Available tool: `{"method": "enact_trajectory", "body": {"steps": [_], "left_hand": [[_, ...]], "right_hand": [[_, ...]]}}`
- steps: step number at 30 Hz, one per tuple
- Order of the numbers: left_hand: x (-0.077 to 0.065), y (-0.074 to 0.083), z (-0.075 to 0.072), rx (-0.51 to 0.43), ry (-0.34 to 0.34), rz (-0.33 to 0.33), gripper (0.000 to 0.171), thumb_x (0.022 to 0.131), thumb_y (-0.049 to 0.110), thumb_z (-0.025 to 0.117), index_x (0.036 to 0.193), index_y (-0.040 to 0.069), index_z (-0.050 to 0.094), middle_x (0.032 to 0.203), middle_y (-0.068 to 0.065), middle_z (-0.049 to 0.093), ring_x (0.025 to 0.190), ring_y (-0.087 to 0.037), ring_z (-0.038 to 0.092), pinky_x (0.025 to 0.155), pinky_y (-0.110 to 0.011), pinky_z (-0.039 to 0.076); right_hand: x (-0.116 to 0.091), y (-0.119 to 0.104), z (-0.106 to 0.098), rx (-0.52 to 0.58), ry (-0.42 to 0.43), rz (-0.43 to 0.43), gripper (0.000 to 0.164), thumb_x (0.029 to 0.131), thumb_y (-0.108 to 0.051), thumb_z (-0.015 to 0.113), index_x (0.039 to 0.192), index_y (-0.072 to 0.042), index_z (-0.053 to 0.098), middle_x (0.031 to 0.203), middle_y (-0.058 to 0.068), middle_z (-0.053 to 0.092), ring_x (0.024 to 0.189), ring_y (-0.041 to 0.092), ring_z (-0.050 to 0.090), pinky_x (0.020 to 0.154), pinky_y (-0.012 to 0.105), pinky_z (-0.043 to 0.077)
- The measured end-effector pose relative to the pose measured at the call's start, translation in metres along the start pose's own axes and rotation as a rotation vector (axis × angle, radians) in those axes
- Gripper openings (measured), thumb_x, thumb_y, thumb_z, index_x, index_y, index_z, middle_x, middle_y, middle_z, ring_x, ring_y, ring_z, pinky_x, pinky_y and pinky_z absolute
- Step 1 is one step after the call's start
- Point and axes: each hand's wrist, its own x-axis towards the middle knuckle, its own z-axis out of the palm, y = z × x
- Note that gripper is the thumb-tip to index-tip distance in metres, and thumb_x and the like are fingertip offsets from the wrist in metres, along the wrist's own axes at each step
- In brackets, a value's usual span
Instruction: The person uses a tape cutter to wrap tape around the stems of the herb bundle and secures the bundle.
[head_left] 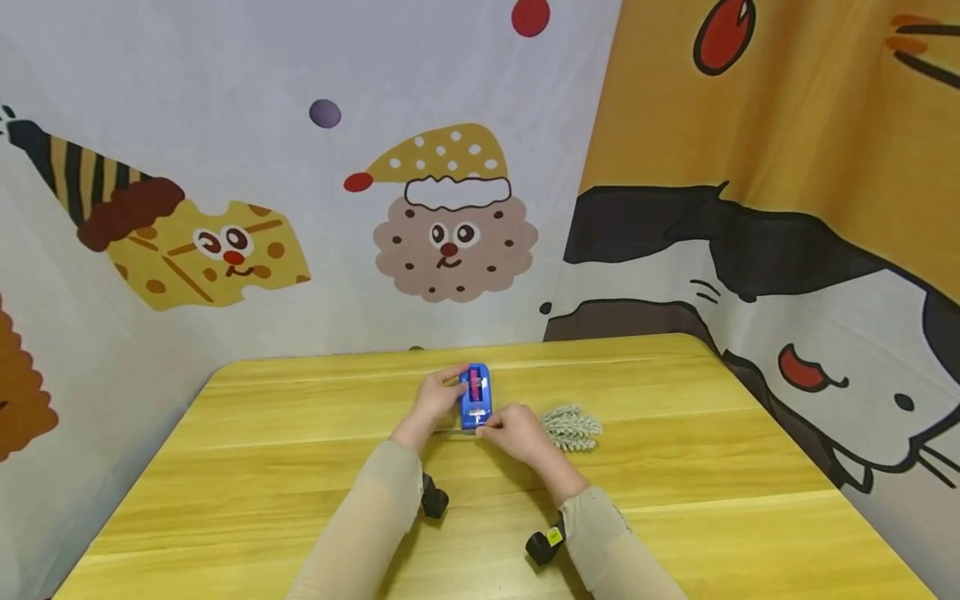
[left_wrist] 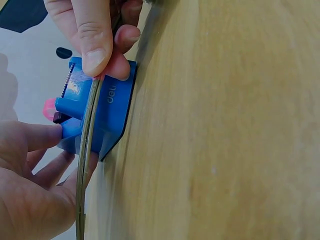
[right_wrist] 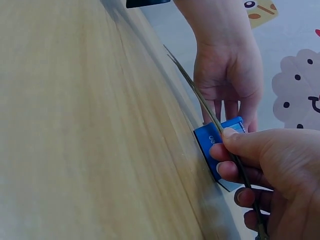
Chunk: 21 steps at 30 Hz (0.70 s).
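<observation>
A blue tape dispenser (head_left: 475,396) with a pink core stands near the far edge of the table. My left hand (head_left: 438,396) grips it from the left side, thumb and fingers against its body in the left wrist view. At the dispenser's near end, my right hand (head_left: 521,433) pinches a thin bundle of dried stems (right_wrist: 197,92) between thumb and fingers. The stems (left_wrist: 85,150) run across the front of the dispenser, their bare ends pointing left. Pale green seed heads (head_left: 572,427) stick out to the right of the right hand. A small pinkish patch shows beneath the right thumb tip.
The wooden table (head_left: 247,467) spreads around the hands and towards me. Behind its far edge hangs a printed cloth (head_left: 300,325) with cartoon figures. A black wrist camera (head_left: 433,498) is on the left arm, another black camera (head_left: 542,546) on the right.
</observation>
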Motion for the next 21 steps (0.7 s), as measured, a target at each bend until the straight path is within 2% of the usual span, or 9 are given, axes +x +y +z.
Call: {"method": "enact_trajectory", "body": {"steps": [8, 13, 21], "left_hand": [[-0.0005, 0.0002, 0.0, 0.002, -0.001, -0.004, 0.037, 0.095, 0.005, 0.058, 0.13, 0.016, 0.063, 0.142, -0.018, 0.047, 0.126, -0.032, 0.048, 0.1, -0.042, 0.043], [0.0003, -0.0011, -0.0004, 0.009, -0.004, 0.004, 0.037, 0.095, 0.006, 0.059, 0.13, 0.017, 0.063, 0.142, -0.017, 0.048, 0.128, -0.033, 0.046, 0.103, -0.045, 0.04], [0.0018, -0.0006, -0.0015, 0.066, -0.007, 0.023, 0.037, 0.096, 0.008, 0.058, 0.132, 0.018, 0.062, 0.143, -0.015, 0.048, 0.134, -0.033, 0.039, 0.106, -0.048, 0.035]], "right_hand": [[0.0004, 0.0022, 0.0028, -0.001, 0.029, -0.02, 0.016, 0.089, -0.023, 0.072, 0.084, -0.01, 0.079, 0.079, -0.001, 0.071, 0.063, 0.005, 0.055, 0.058, 0.024, 0.048], [-0.0012, 0.0023, 0.0042, -0.001, 0.042, -0.028, 0.015, 0.088, -0.023, 0.072, 0.083, -0.011, 0.079, 0.08, -0.001, 0.071, 0.064, 0.005, 0.057, 0.059, 0.024, 0.049], [-0.0019, 0.0026, 0.0065, -0.026, 0.031, -0.032, 0.013, 0.087, -0.024, 0.073, 0.085, -0.012, 0.079, 0.08, -0.003, 0.072, 0.068, 0.006, 0.062, 0.062, 0.024, 0.051]]}}
